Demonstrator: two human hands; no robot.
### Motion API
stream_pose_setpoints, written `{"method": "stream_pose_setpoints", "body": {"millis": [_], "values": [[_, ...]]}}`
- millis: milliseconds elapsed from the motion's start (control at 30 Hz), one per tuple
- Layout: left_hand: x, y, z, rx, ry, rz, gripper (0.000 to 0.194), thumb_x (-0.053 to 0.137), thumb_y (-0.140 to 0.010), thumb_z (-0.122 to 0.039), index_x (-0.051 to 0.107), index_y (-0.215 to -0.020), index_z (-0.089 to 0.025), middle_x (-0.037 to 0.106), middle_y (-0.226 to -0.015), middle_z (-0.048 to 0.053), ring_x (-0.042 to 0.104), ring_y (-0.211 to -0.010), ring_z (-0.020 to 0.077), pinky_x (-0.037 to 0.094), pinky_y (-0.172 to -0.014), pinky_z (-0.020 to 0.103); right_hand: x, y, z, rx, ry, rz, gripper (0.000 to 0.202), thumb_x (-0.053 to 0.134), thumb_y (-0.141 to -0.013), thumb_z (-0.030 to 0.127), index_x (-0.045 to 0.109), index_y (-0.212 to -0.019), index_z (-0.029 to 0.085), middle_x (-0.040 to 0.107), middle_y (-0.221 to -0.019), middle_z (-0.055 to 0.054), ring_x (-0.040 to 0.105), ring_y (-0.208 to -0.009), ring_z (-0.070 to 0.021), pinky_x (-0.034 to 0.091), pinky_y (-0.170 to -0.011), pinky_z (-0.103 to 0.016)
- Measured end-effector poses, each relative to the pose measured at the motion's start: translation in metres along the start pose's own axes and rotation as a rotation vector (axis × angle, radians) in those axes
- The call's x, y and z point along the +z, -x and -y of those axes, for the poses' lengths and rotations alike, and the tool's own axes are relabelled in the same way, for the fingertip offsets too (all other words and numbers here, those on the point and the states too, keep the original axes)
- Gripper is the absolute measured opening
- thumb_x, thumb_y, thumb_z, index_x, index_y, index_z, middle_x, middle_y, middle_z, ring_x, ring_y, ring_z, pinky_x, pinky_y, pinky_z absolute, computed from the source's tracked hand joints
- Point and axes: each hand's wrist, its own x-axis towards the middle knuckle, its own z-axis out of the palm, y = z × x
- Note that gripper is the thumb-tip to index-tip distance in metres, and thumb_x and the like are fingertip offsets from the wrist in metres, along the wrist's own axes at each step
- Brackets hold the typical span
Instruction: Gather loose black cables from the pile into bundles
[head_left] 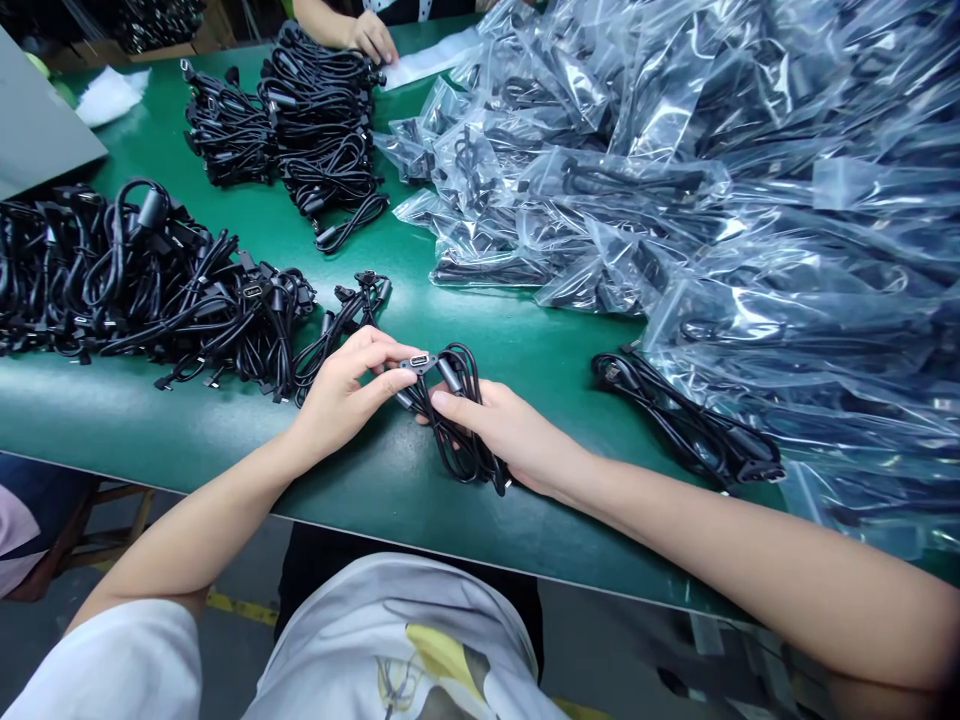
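Observation:
A coiled black cable bundle (pixel 469 450) is held between my two hands above the green table (pixel 405 310). My left hand (pixel 360 380) pinches the flat connector plate at its upper left end, the port facing up. Around the coil's middle, my right hand (pixel 487 415) is closed, thumb on top next to a grey cylinder on the cable. A small group of black cables (pixel 349 315) lies just beyond my left hand. To the right of my right hand, another black cable bundle (pixel 686 420) rests on the table beside the plastic bags.
Bagged cables (pixel 600 200) cover the right side in a large heap. Black cable piles lie at the left (pixel 150 280) and back (pixel 322 120). Another person's hand (pixel 373 38) touches a white strip at the back. A grey box (pixel 41 120) stands at the far left.

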Motion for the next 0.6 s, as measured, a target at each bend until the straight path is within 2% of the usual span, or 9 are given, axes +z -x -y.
{"method": "stream_pose_setpoints", "body": {"millis": [100,167,267,333,467,600], "values": [[0.0,0.0,0.004,-0.107,0.19,-0.01,0.036,0.073,-0.084,-0.033,0.066,-0.118,-0.022,0.06,-0.1,0.004,0.059,-0.092,0.0162,0.051,-0.083,0.029,-0.002,0.0,0.002,0.045,-0.119,0.027,0.04,0.074,-0.08,0.049,0.07,-0.104,0.017,0.069,-0.087,-0.003,0.047,-0.065,-0.0125,0.034,-0.06,-0.026],[0.001,0.0,0.007,-0.196,0.333,0.013,0.045,0.077,-0.08,-0.032,0.06,-0.121,-0.022,0.06,-0.101,0.003,0.06,-0.088,0.0149,0.052,-0.079,0.028,-0.003,0.0,0.004,0.033,-0.168,0.017,0.043,0.076,-0.078,0.047,0.071,-0.109,0.018,0.07,-0.088,-0.003,0.047,-0.064,-0.0122,0.034,-0.059,-0.026],[0.004,0.0,0.008,-0.316,0.473,0.091,0.047,0.079,-0.076,-0.03,0.057,-0.116,-0.021,0.064,-0.1,0.003,0.061,-0.077,0.0126,0.053,-0.07,0.026,-0.003,0.0,0.004,0.004,-0.19,0.009,0.038,0.077,-0.077,0.047,0.073,-0.101,0.018,0.068,-0.081,-0.002,0.047,-0.064,-0.0119,0.034,-0.059,-0.025],[0.008,0.0,0.006,-0.361,0.517,0.102,0.043,0.08,-0.074,-0.028,0.058,-0.11,-0.02,0.067,-0.096,0.002,0.063,-0.075,0.0121,0.053,-0.069,0.026,-0.003,-0.001,0.004,0.005,-0.189,0.021,0.036,0.077,-0.077,0.047,0.073,-0.096,0.017,0.068,-0.079,-0.001,0.047,-0.063,-0.0117,0.033,-0.059,-0.026],[0.012,0.0,0.001,-0.392,0.575,0.008,0.039,0.084,-0.069,-0.027,0.056,-0.095,-0.019,0.067,-0.085,-0.001,0.064,-0.073,0.011,0.053,-0.071,0.024,-0.001,-0.002,0.004,-0.012,-0.216,0.012,0.039,0.085,-0.068,0.043,0.07,-0.095,0.018,0.068,-0.079,0.0,0.051,-0.067,-0.0122,0.036,-0.063,-0.026],[0.011,0.0,-0.001,-0.45,0.634,-0.061,0.045,0.089,-0.062,-0.025,0.055,-0.092,-0.019,0.066,-0.077,-0.003,0.062,-0.066,0.0091,0.052,-0.066,0.022,0.001,-0.003,0.003,-0.03,-0.223,-0.01,0.039,0.091,-0.058,0.031,0.069,-0.087,0.018,0.067,-0.08,0.002,0.055,-0.072,-0.0129,0.039,-0.07,-0.027]]}}
